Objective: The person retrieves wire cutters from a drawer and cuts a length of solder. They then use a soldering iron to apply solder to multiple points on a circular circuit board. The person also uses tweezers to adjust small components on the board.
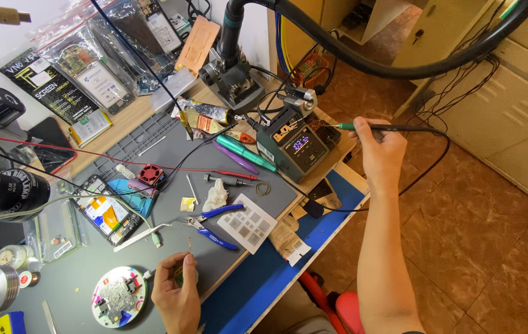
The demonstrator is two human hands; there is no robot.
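The right hand (380,150) grips a slim black soldering iron with a green collar (387,128), its tip at the dark soldering station (292,147) near the bench's (264,278) far edge. The left hand (176,291), near the front edge, pinches something small, mostly hidden by fingers. Open floor lies right.
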